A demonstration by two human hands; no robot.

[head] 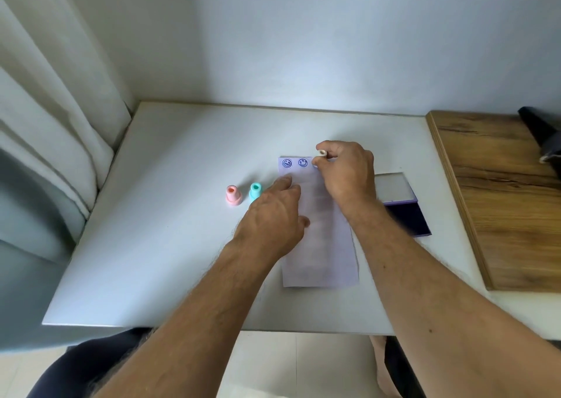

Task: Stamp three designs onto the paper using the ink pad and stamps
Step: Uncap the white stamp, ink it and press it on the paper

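White tabletop (182, 215): left hand (273, 215), fingers flat, pins the pale lilac paper strip (321, 246); right hand (349, 170) pinches a cream stamp (321, 153) at the strip's far right corner. Two blue prints (294, 163) sit along the far edge. Risk: this third print overhanging the corner, or smearing if the strip slides.

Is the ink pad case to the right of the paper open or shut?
Open. The purple ink pad case has its clear lid folded back flat on the white table, exposing the dark pad.

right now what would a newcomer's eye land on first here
Probably the right hand pressing a pale stamp at the paper's far right corner, beside two blue smiley prints. Next, the pink stamp and teal stamp standing left of the left hand.
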